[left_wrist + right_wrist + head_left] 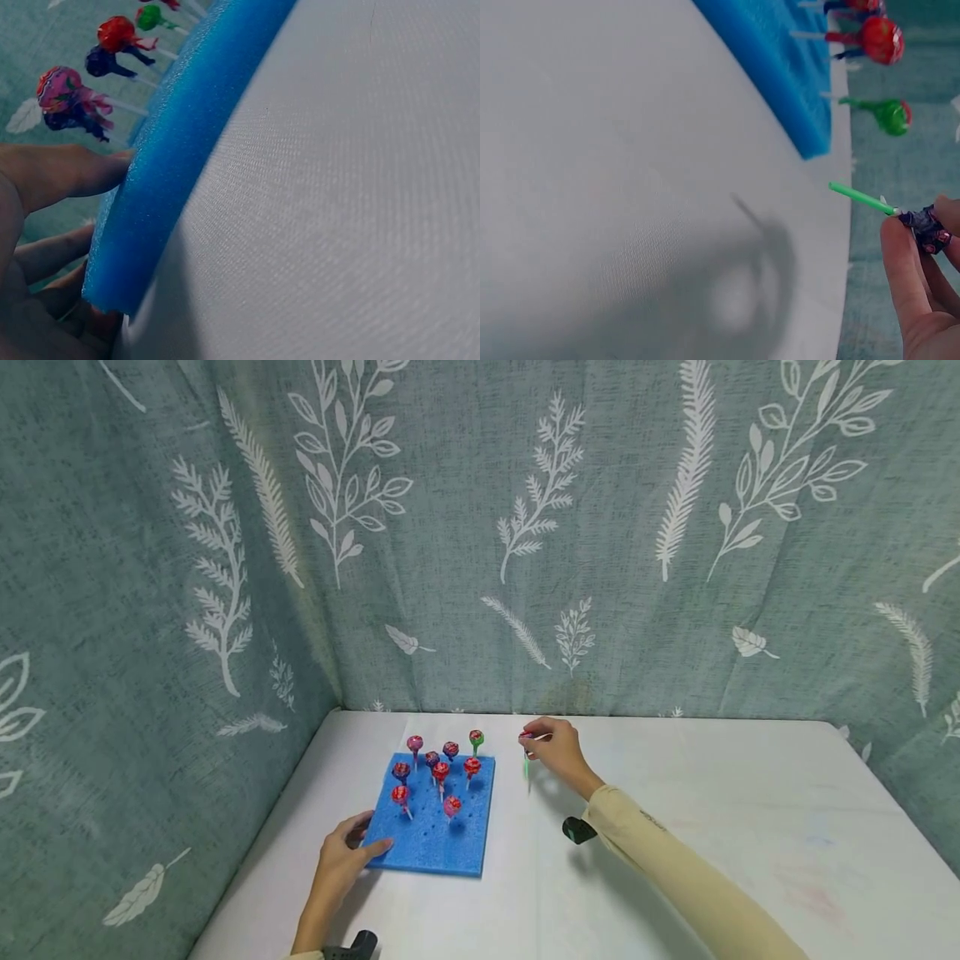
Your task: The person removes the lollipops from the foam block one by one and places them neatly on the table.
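My right hand (557,750) pinches a lollipop (928,229) by its dark purple wrapped head, between thumb and fingers. Its bright green stick points down in the head view, above the white table and right of the board. My left hand (341,858) grips the near left edge of a blue foam board (427,852), thumb on top and fingers along the side. Several wrapped lollipops stand in the board on white sticks, among them a green one (476,738), a red one (401,795) and a pink one (415,743). Small holes dot its surface.
The white table (712,827) reaches far to the right of the board. A grey-green curtain (465,527) with white leaf prints hangs behind and at the left. A dark wrist camera (577,830) sits under the right sleeve.
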`<action>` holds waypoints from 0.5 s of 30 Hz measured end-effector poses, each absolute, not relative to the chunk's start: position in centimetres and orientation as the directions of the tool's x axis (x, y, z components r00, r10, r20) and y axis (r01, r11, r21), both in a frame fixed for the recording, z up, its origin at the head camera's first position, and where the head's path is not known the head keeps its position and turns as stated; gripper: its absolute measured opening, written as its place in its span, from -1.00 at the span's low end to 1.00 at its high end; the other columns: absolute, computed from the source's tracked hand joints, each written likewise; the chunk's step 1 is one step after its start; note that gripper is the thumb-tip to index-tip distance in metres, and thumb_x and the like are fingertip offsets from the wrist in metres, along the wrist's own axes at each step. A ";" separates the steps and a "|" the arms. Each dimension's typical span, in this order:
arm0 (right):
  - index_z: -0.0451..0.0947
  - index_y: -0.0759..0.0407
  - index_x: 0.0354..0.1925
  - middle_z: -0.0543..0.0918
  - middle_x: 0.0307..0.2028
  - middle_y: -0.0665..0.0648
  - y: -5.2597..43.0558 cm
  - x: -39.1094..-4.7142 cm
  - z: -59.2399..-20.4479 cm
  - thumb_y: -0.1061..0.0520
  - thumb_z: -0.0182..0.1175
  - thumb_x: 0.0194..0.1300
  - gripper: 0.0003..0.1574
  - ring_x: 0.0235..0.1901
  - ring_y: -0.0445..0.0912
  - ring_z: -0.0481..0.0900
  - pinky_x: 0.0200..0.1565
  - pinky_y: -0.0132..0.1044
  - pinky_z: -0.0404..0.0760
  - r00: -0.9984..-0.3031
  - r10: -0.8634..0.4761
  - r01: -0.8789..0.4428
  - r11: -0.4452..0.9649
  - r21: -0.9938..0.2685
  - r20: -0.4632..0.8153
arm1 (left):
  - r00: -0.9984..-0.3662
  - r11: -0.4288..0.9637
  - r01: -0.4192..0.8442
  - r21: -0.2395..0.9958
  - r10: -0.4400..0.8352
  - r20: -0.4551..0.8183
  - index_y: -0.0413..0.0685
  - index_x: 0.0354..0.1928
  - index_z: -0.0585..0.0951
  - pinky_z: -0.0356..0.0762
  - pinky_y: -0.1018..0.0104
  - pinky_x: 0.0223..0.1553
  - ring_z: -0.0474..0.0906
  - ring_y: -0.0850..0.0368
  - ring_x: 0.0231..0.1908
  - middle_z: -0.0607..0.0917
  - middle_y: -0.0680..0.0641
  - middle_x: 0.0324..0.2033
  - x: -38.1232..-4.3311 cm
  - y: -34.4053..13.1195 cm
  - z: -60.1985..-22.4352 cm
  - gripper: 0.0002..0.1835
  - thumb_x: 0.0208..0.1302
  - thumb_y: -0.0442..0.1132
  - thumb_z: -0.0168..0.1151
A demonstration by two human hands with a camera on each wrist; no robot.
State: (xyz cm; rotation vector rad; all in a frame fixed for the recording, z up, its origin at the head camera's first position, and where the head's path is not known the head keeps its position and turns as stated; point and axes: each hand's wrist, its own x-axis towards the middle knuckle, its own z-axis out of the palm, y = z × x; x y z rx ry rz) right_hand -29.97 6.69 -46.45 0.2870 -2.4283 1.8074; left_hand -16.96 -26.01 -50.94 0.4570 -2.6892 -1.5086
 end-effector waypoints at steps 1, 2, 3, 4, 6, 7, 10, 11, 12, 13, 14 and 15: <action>0.60 0.42 -0.21 0.67 -0.34 0.25 6.7 -30.1 -46.7 0.36 0.30 0.13 -0.79 -0.45 0.00 0.66 -0.41 -0.29 0.65 -0.979 -0.089 -0.203 0.287 -0.936 0.185 | -0.955 0.482 -0.244 0.841 -0.268 -0.124 -0.27 0.25 0.38 0.34 -0.14 0.10 0.37 -0.22 0.08 0.46 -0.36 0.09 -16.9 -26.0 -51.0 -0.27 0.05 -0.17 0.42; 0.60 0.42 -0.21 0.67 -0.34 0.25 6.7 -30.3 -47.0 0.35 0.30 0.13 -0.78 -0.46 -0.02 0.65 -0.41 -0.29 0.65 -0.980 -0.088 -0.195 0.297 -0.935 0.176 | -0.954 0.477 -0.247 0.844 -0.272 -0.126 -0.27 0.25 0.38 0.34 -0.13 0.10 0.37 -0.22 0.08 0.46 -0.36 0.09 -16.8 -26.0 -51.1 -0.28 0.05 -0.18 0.42; 0.60 0.41 -0.21 0.67 -0.34 0.24 6.8 -30.5 -47.2 0.35 0.30 0.13 -0.79 -0.46 -0.03 0.65 -0.41 -0.30 0.65 -0.982 -0.084 -0.185 0.307 -0.934 0.167 | -0.953 0.471 -0.249 0.846 -0.274 -0.128 -0.26 0.25 0.38 0.34 -0.12 0.11 0.37 -0.21 0.09 0.46 -0.35 0.09 -16.7 -26.0 -51.1 -0.29 0.05 -0.20 0.42; 0.61 0.40 -0.21 0.67 -0.34 0.25 6.8 -30.7 -47.4 0.35 0.30 0.13 -0.79 -0.46 -0.03 0.65 -0.41 -0.30 0.65 -0.984 -0.078 -0.177 0.314 -0.933 0.160 | -0.953 0.469 -0.248 0.848 -0.274 -0.127 -0.26 0.25 0.38 0.34 -0.12 0.11 0.37 -0.21 0.09 0.46 -0.35 0.09 -16.8 -26.0 -51.2 -0.29 0.05 -0.20 0.42; 0.61 0.38 -0.22 0.67 -0.35 0.25 6.9 -31.1 -47.8 0.35 0.30 0.13 -0.81 -0.45 -0.02 0.65 -0.41 -0.29 0.65 -0.988 -0.065 -0.154 0.319 -0.935 0.140 | -0.954 0.463 -0.244 0.852 -0.274 -0.125 -0.25 0.25 0.38 0.34 -0.12 0.11 0.37 -0.21 0.09 0.46 -0.35 0.09 -16.8 -25.9 -51.3 -0.29 0.06 -0.20 0.42; 0.61 0.38 -0.22 0.66 -0.35 0.25 7.0 -31.2 -47.9 0.35 0.30 0.13 -0.81 -0.45 -0.01 0.65 -0.41 -0.28 0.65 -0.989 -0.057 -0.146 0.327 -0.934 0.134 | -0.954 0.460 -0.242 0.854 -0.273 -0.123 -0.25 0.25 0.38 0.34 -0.12 0.11 0.37 -0.22 0.09 0.46 -0.35 0.10 -16.9 -25.9 -51.3 -0.29 0.06 -0.20 0.42; 0.61 0.37 -0.26 0.65 -0.38 0.26 7.0 -31.5 -48.3 0.35 0.29 0.13 -0.84 -0.49 0.01 0.64 -0.44 -0.26 0.64 -0.990 -0.038 -0.140 0.353 -0.925 0.136 | -0.954 0.460 -0.242 0.854 -0.274 -0.122 -0.25 0.25 0.38 0.32 -0.13 0.13 0.36 -0.23 0.10 0.45 -0.35 0.11 -17.0 -25.9 -51.3 -0.29 0.06 -0.20 0.42; 0.60 0.36 -0.27 0.64 -0.40 0.25 7.0 -31.6 -48.5 0.34 0.29 0.13 -0.85 -0.51 -0.01 0.63 -0.44 -0.26 0.63 -0.990 -0.032 -0.137 0.367 -0.920 0.135 | -0.953 0.460 -0.244 0.854 -0.276 -0.123 -0.24 0.25 0.38 0.32 -0.13 0.13 0.36 -0.23 0.11 0.45 -0.35 0.11 -17.0 -25.9 -51.3 -0.29 0.06 -0.20 0.42; 0.60 0.37 -0.30 0.63 -0.43 0.23 6.9 -31.6 -48.6 0.34 0.29 0.12 -0.87 -0.55 -0.04 0.61 -0.48 -0.29 0.61 -0.988 -0.029 -0.152 0.382 -0.912 0.152 | -0.953 0.459 -0.243 0.854 -0.276 -0.123 -0.24 0.25 0.39 0.32 -0.13 0.13 0.36 -0.22 0.11 0.45 -0.34 0.11 -17.0 -26.0 -51.3 -0.29 0.06 -0.20 0.42; 0.59 0.37 -0.31 0.62 -0.44 0.23 6.9 -31.7 -48.8 0.34 0.29 0.11 -0.87 -0.58 -0.05 0.59 -0.50 -0.29 0.60 -0.987 -0.027 -0.155 0.396 -0.905 0.157 | -0.953 0.458 -0.244 0.855 -0.276 -0.123 -0.24 0.25 0.39 0.32 -0.12 0.13 0.36 -0.22 0.11 0.45 -0.34 0.11 -16.9 -26.0 -51.3 -0.30 0.06 -0.21 0.42; 0.59 0.36 -0.31 0.61 -0.45 0.22 6.9 -31.8 -49.1 0.33 0.29 0.12 -0.87 -0.60 -0.06 0.58 -0.51 -0.28 0.59 -0.987 -0.029 -0.155 0.405 -0.901 0.157 | -0.953 0.457 -0.243 0.855 -0.276 -0.123 -0.24 0.25 0.39 0.32 -0.12 0.13 0.37 -0.21 0.11 0.45 -0.34 0.11 -16.9 -26.0 -51.3 -0.30 0.05 -0.21 0.42; 0.58 0.37 -0.31 0.61 -0.46 0.22 6.8 -31.9 -49.4 0.32 0.28 0.13 -0.87 -0.62 -0.07 0.58 -0.52 -0.29 0.58 -0.988 -0.032 -0.153 0.415 -0.897 0.153 | -0.954 0.458 -0.242 0.855 -0.275 -0.122 -0.24 0.25 0.39 0.33 -0.11 0.13 0.37 -0.21 0.11 0.45 -0.34 0.12 -16.9 -26.1 -51.3 -0.30 0.05 -0.21 0.42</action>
